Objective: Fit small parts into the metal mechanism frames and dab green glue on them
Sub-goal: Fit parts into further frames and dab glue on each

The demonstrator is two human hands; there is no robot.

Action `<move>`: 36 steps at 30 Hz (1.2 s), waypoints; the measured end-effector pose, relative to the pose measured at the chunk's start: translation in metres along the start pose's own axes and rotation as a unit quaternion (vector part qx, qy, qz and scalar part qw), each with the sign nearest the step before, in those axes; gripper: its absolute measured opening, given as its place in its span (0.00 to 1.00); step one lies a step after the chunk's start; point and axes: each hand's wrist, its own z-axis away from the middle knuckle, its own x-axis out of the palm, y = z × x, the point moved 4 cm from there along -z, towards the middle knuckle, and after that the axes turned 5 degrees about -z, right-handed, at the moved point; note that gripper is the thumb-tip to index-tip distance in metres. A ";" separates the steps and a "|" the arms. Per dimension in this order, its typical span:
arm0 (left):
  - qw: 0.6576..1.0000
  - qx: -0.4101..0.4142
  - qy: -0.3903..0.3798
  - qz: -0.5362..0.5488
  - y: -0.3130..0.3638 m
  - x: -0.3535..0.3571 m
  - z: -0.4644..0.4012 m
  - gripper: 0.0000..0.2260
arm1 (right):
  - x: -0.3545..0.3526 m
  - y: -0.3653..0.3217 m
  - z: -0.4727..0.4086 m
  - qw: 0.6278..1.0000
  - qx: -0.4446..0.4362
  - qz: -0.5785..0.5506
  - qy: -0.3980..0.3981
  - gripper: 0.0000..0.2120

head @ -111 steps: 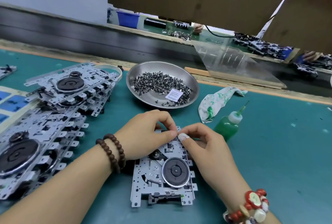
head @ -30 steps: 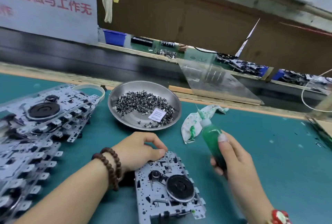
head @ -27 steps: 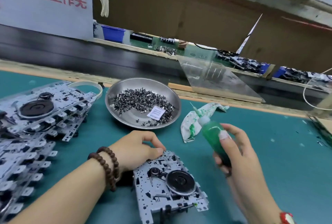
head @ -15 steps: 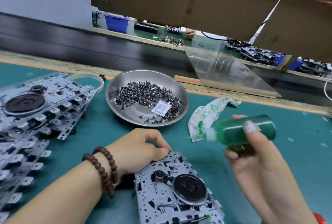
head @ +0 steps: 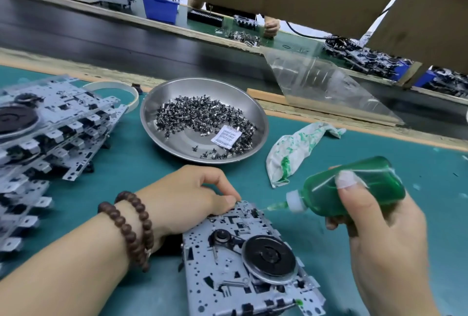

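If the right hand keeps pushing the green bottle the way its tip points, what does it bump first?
Probably the far top edge of the metal frame: the glue bottle in the right hand aims its nozzle there, just beside the left hand thumb.

white desiccant packet point(head: 226, 136) in metal dish point(head: 152, 123), print approx "DESICCANT… DO NOT EAT", rest too blurred

Bare green mat point(head: 417, 153) lies open at the right, beyond the stained rag point(head: 298, 148). On the left, stacked metal frames point(head: 50, 128) block the way, and the steel dish point(head: 255, 113) of small parts stands at the far middle. A narrow strip of mat runs between frames and dish.
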 end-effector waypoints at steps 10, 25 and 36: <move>1.000 -0.006 0.000 0.016 0.000 0.000 0.000 0.06 | -0.002 0.003 0.001 1.000 -0.015 0.016 0.006 0.11; 1.000 -0.008 0.001 0.007 0.001 0.000 0.001 0.04 | 0.000 -0.002 0.002 0.999 -0.037 0.032 0.010 0.14; 1.000 -0.005 0.002 0.014 0.001 0.000 0.001 0.06 | 0.000 -0.002 0.002 0.998 -0.039 0.038 0.013 0.16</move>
